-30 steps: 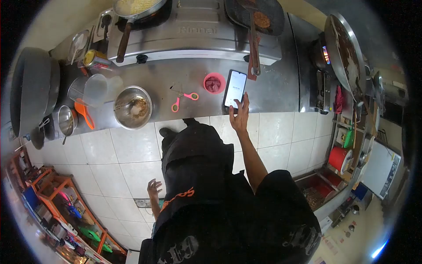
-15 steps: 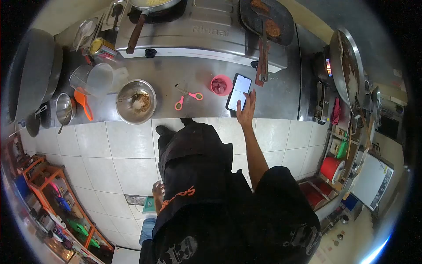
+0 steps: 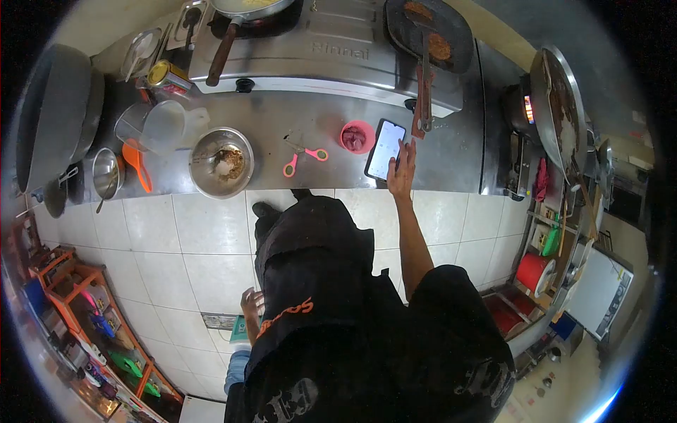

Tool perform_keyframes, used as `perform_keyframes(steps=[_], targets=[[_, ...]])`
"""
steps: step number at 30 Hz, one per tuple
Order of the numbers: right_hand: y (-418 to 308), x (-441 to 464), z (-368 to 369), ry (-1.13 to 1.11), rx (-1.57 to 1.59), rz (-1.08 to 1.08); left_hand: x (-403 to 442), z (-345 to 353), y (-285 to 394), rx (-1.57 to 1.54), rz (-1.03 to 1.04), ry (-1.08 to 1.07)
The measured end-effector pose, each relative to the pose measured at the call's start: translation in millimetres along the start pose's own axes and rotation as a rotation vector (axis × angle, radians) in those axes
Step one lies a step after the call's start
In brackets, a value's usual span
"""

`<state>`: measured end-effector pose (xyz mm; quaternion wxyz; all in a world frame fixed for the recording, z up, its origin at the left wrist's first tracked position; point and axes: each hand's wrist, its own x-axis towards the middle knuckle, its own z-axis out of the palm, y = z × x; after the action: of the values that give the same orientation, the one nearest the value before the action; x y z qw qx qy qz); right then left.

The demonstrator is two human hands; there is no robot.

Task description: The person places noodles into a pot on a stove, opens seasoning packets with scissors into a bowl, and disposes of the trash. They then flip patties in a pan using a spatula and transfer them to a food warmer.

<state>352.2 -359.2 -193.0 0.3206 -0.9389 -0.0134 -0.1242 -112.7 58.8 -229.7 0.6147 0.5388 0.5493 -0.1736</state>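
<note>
A phone (image 3: 385, 148) with a lit screen lies on the steel counter. My right hand (image 3: 401, 170) is over its lower right edge, fingers apart and touching or just above the screen. My left hand (image 3: 252, 303) hangs low beside the dark apron, fingers loosely spread, holding nothing visible. Left of the phone stands a pink cup (image 3: 357, 137) with dark reddish contents. Scissors with pink handles (image 3: 290, 170) lie further left. Beyond them is a steel bowl (image 3: 199, 173) holding a brownish and pale mixture and a utensil.
A stove (image 3: 338, 51) at the back carries a long-handled pan (image 3: 224, 53) and a dark griddle (image 3: 451, 28) with browned pieces and tongs. An orange utensil (image 3: 143, 176) and a small bowl (image 3: 104, 173) sit left. A large wok (image 3: 562, 106) stands right.
The camera view has shifted, moving the counter items in the frame. My right hand has shifted slightly to the right over the phone, and its screen content differs. My left hand has moved slightly.
</note>
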Motion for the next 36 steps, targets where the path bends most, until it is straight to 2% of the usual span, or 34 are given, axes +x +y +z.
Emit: perform_keyframes(steps=[2,8,18,20,21,23,24,26,29,30,32,36], targets=[[11.2,-1.9,-1.6,-0.081,-0.071,-0.091,0.7,0.0,-1.7,0.039,-0.017,0.0],[13.9,-2.8,-0.6,-0.089,-0.15,-0.065,-0.9,4.5,1.0,0.039,-0.107,0.023],[10.4,1.4,-3.4,-0.109,-0.163,-0.029,1.7,9.2,-13.7,-0.076,-0.004,0.011],[12.7,-1.8,-6.4,-0.095,-0.066,-0.089,-1.7,11.6,-14.9,-0.042,0.044,-0.004],[11.8,-3.6,-7.8,-0.097,-0.068,-0.091,10.0,5.5,-34.5,-0.044,0.042,-0.005],[9.5,-6.6,-9.5,-0.099,0.011,-0.09,42.4,-10.9,-85.9,-0.264,-0.154,-0.032],[10.1,-7.4,-9.4,-0.101,0.011,-0.093,39.2,-6.4,-82.3,-0.267,-0.155,-0.031],[12.1,-9.6,-8.6,-0.119,-0.027,-0.075,26.8,5.6,-63.3,-0.063,-0.156,0.068],[7.9,-9.2,-9.9,-0.12,-0.033,-0.067,35.5,0.4,-76.0,-0.078,-0.103,0.039],[7.3,-9.3,-10.7,-0.118,-0.033,-0.066,29.3,3.2,-64.8,-0.076,-0.102,0.039],[6.9,-9.0,-11.8,-0.134,-0.042,-0.064,10.3,11.5,-27.6,-0.027,0.027,0.022],[4.7,-7.2,-11.1,-0.059,0.098,-0.052,6.4,12.7,-3.0,-0.051,0.045,-0.026]])
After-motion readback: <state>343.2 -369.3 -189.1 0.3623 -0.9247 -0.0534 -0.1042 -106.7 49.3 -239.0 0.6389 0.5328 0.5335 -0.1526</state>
